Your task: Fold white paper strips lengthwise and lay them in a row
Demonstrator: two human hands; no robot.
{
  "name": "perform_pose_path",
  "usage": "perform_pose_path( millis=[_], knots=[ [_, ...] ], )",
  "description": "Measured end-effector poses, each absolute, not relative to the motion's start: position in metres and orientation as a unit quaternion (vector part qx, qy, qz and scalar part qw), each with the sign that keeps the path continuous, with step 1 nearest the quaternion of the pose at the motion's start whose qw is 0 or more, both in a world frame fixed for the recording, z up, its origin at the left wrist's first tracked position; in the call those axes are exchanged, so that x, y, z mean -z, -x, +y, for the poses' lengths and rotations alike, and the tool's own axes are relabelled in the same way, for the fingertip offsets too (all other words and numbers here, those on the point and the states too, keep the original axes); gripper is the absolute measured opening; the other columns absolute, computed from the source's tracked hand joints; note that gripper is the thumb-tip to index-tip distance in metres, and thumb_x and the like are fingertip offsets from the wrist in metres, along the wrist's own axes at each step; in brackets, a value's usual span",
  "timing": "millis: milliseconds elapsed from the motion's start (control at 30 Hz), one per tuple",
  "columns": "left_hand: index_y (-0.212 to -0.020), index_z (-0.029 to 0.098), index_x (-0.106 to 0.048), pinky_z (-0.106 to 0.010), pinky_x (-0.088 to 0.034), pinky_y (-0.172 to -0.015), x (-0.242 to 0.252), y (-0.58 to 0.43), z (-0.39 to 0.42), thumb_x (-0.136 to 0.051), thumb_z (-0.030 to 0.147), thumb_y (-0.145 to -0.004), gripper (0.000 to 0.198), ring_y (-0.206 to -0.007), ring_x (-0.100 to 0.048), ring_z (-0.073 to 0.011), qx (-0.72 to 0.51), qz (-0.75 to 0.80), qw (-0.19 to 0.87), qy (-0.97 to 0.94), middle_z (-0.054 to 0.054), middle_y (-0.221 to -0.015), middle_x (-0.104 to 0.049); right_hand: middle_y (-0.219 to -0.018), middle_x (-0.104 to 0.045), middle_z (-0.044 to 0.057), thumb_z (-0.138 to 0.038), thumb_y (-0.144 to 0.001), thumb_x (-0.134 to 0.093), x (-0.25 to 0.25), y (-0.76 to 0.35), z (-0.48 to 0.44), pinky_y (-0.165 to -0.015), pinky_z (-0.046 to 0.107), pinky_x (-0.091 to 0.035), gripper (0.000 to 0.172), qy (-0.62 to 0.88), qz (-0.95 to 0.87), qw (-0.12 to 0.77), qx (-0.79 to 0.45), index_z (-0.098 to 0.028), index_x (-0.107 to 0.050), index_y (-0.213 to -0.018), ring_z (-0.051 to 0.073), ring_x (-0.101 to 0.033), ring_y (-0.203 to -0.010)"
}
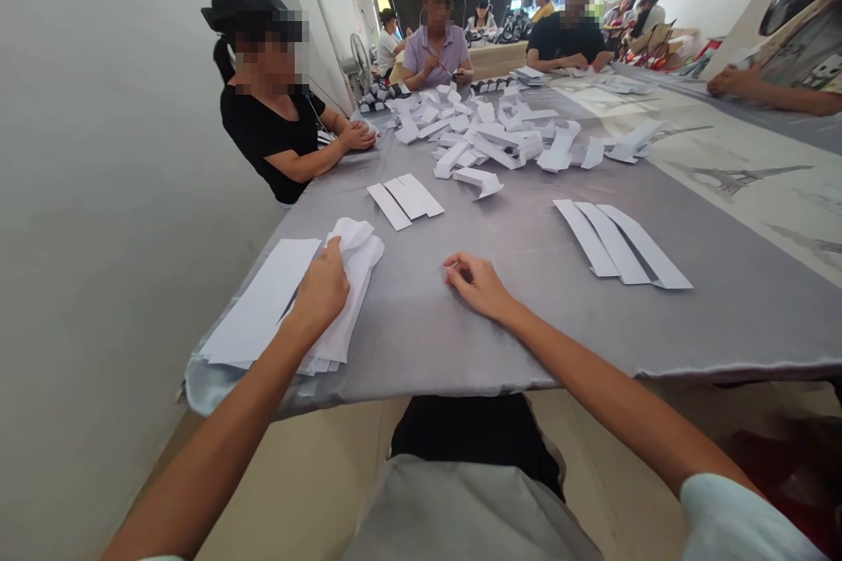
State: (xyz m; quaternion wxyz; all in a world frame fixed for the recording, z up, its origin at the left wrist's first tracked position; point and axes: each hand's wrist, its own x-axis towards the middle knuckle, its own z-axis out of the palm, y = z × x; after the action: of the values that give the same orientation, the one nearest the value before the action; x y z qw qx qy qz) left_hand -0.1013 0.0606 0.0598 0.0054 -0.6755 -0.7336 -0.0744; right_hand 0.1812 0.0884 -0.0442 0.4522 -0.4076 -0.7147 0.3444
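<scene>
The left hand lies half closed on a white folded paper strip, which sits on a stack of flat white paper sheets at the near table corner. The right hand, fingers loosely curled, holds nothing and rests on the grey cloth; further off lie three long white paper strips.

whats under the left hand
The left hand rests on loose folded white paper beside a flat white paper sheet, both on the grey tablecloth. What lies right under the palm is covered.
</scene>
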Motion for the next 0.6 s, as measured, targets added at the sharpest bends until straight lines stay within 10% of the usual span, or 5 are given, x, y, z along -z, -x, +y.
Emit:
perform_pose_path(
  millis=[600],
  knots=[
    [-0.133, 0.017, -0.059, -0.049, -0.051, -0.108, -0.028, -0.003, 0.062, -0.064, 0.035, -0.098, 0.04, -0.126, -0.065, -0.0323, 0.319, -0.493, -0.13, 0.799, -0.016, -0.134, -0.07, -0.067, -0.072, 0.002, -0.074, -0.084, -0.074, 0.032, -0.174, 0.089, -0.058, 0.031, -0.057, 0.056, 0.318, -0.544, 0.502, -0.592, -0.019, -0.065, -0.093, 0.018, -0.069, -0.055]
  ],
)
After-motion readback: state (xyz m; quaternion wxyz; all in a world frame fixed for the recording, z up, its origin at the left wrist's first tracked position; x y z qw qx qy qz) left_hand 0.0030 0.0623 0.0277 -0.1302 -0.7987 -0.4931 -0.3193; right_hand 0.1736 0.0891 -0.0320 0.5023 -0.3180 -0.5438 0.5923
